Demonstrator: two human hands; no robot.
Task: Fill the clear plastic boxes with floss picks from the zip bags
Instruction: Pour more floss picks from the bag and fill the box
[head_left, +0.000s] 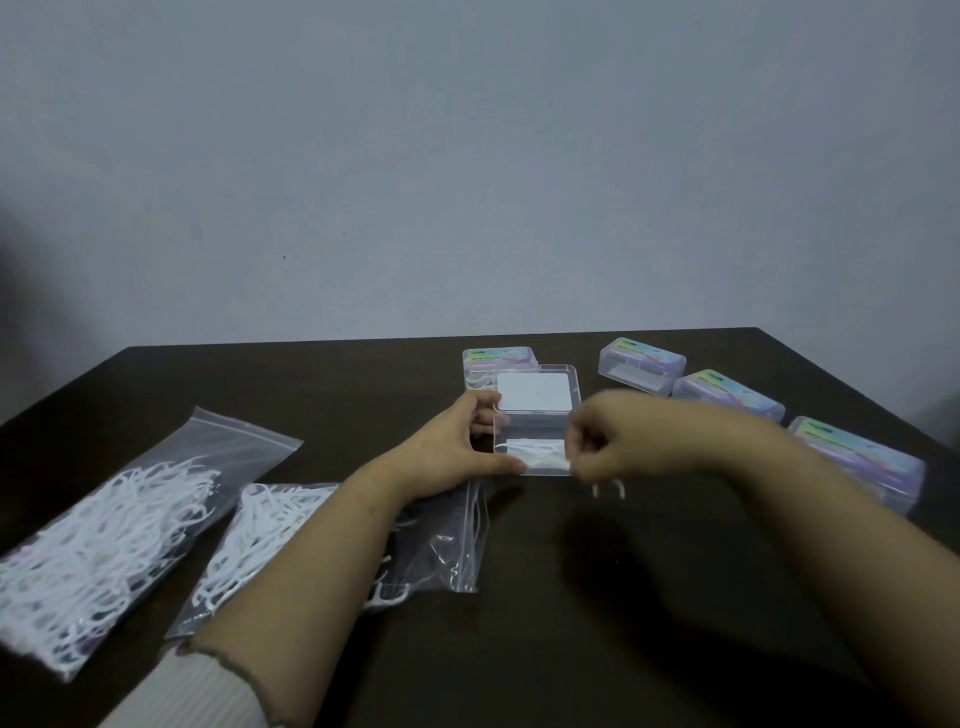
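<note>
An open clear plastic box (535, 436) stands mid-table with its lid (537, 389) tipped back and white floss picks (535, 451) inside. My left hand (457, 452) grips the box's left side. My right hand (628, 441), blurred, has curled fingers at the box's right edge and seems to pinch picks there. One loose floss pick (609, 488) lies on the table just below that hand. Two zip bags lie at the left: a full one (104, 540) and a second (291, 540) partly under my left forearm.
Three closed boxes with colourful labels sit at the right (641, 366), (727, 397), (862, 462); another (498, 358) stands behind the open box. The dark table (597, 623) ends at a grey wall at the back.
</note>
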